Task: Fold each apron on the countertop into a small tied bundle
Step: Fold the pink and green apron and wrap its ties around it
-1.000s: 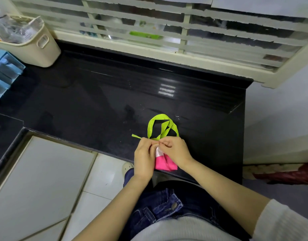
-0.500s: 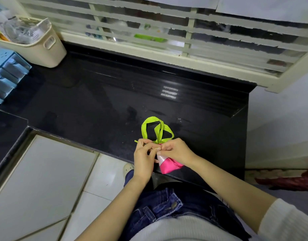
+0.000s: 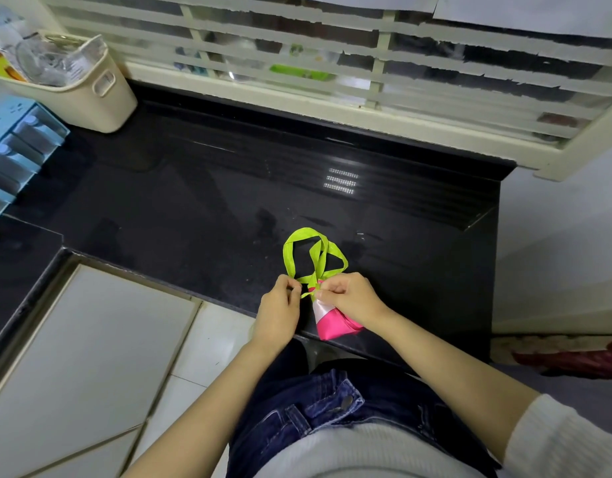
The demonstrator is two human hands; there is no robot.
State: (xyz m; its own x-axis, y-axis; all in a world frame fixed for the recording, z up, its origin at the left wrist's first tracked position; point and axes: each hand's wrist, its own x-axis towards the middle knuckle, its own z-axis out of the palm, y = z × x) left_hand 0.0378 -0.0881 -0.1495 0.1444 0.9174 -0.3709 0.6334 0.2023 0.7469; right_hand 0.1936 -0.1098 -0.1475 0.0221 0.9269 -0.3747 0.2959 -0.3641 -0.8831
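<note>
Evidently the pink apron (image 3: 334, 326) is already folded small beneath the right hand (image 3: 349, 298) at the countertop (image 3: 194, 201) edge, and both that hand and the left hand (image 3: 278, 305) pinch its lime-green strap (image 3: 311, 257), whose loose loops beyond the fingers suggest only tightening the knot remains.

A glossy black desk (image 3: 194, 201) stood under a slatted window (image 3: 332, 63); white floor tiles (image 3: 73, 357) lay left, a pale wall (image 3: 556, 243) right.
</note>
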